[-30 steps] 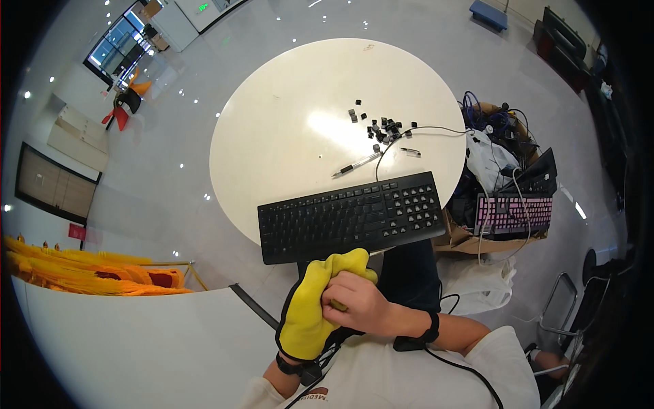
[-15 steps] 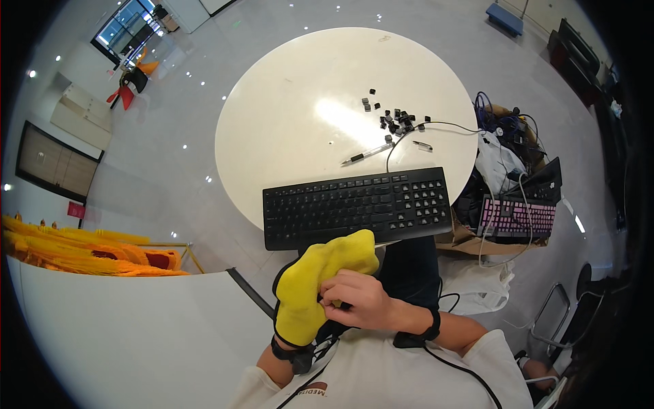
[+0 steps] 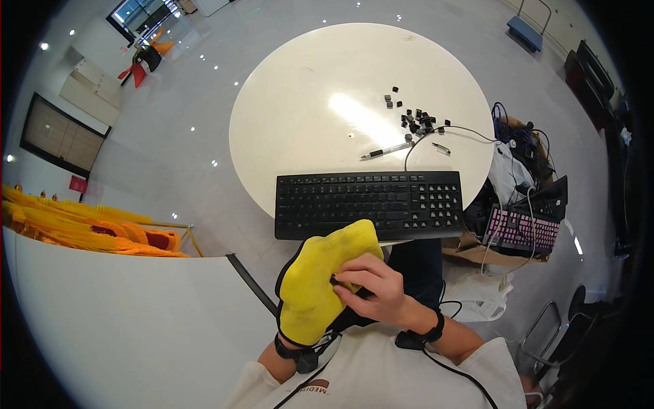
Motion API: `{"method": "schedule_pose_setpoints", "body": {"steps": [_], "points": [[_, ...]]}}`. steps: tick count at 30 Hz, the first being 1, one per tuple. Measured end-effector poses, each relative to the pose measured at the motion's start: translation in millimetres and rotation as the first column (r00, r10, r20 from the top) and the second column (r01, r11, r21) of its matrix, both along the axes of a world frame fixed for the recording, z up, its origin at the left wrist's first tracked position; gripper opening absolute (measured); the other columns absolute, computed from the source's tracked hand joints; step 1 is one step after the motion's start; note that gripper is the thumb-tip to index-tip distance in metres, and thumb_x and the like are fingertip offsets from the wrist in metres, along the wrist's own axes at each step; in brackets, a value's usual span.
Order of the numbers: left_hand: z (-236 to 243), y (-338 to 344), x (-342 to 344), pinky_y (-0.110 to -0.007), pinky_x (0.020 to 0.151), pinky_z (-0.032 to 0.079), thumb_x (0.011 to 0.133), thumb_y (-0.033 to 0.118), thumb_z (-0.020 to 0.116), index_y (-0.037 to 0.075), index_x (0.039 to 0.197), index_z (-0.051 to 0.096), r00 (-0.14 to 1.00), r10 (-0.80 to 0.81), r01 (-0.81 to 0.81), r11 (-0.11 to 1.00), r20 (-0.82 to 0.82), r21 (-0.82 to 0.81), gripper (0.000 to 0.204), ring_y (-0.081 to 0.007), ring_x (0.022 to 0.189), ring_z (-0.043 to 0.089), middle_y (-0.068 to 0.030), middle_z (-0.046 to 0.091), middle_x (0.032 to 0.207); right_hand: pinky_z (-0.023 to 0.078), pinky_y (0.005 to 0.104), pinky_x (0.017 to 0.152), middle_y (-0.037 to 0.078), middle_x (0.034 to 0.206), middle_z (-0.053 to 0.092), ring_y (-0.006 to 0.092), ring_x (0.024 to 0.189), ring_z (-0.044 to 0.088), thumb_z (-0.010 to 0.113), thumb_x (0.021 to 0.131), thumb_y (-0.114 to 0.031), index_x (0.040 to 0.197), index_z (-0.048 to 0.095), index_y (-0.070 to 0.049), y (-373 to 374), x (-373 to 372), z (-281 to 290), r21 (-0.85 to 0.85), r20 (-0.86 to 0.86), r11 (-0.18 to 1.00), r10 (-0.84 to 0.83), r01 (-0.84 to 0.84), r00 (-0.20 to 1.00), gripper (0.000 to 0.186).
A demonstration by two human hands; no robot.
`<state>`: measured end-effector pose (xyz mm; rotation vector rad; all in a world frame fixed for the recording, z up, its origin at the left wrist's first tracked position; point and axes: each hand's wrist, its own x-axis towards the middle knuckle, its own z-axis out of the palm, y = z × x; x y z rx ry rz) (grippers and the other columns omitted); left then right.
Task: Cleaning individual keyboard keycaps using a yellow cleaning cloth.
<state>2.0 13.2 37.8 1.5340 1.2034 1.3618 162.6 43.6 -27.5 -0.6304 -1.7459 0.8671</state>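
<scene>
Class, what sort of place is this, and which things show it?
Probably an office interior: a partly stripped computer keyboard on a round white table, a cardboard box of cables, and a blue platform trolley.

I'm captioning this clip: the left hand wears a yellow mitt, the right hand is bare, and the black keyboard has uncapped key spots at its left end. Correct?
Not quite: the head view shows the uncapped key spots at the right end of the black keyboard, not its left. The left hand does wear a yellow mitt, and the right hand is bare.
</scene>
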Motion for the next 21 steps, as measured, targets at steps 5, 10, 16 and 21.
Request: {"method": "schedule_pose_setpoints", "body": {"steps": [5,10,16,21], "points": [[-3,-7,-2,-0.04,0.11,0.062,0.118,0.01,0.062,-0.011,0.152,0.065,1.0,0.01,-0.011,1.0,0.021,0.013,0.039,-0.0341,0.131,0.077,-0.0246,0.076,0.15,0.064,0.0311,0.075,0.014,0.111,0.082,0.0237,0.092,0.079,0.097,0.083,0.003,0.102,0.082,-0.002,-1,4,-5,-0.036,0.019,0.999,0.033,-0.033,0.999,0.024],[-4,-11,-1,-0.04,0.11,0.062,0.119,0.011,0.062,-0.011,0.152,0.064,0.999,0.015,-0.015,1.0,0.049,0.011,0.039,-0.0344,0.131,0.077,-0.0246,0.075,0.15,0.065,0.0311,0.075,0.013,0.112,0.082,0.0231,0.092,0.08,0.096,0.085,0.002,0.101,0.082,-0.002,-3,9,4,-0.085,0.045,0.996,0.042,-0.038,0.998,0.021],[-7,-14,1,-0.04,0.11,0.062,0.12,0.011,0.061,-0.011,0.152,0.064,0.995,0.024,-0.023,1.0,0.094,-0.013,0.039,-0.0347,0.131,0.077,-0.0245,0.075,0.15,0.065,0.029,0.075,0.012,0.112,0.083,0.0218,0.089,0.08,0.095,0.086,0.002,0.103,0.083,-0.002,-9,9,7,-0.163,0.08,0.986,0.031,-0.017,0.996,0.021],[-8,-10,6,-0.04,0.11,0.062,0.12,0.012,0.06,-0.011,0.152,0.064,0.973,0.052,-0.036,0.996,0.225,-0.077,0.039,-0.035,0.131,0.077,-0.0245,0.075,0.151,0.065,0.0273,0.074,0.012,0.112,0.083,0.0204,0.087,0.081,0.094,0.087,0.003,0.105,0.083,-0.002,-9,8,11,-0.253,0.037,0.967,0.032,-0.022,0.999,0.022]]}}
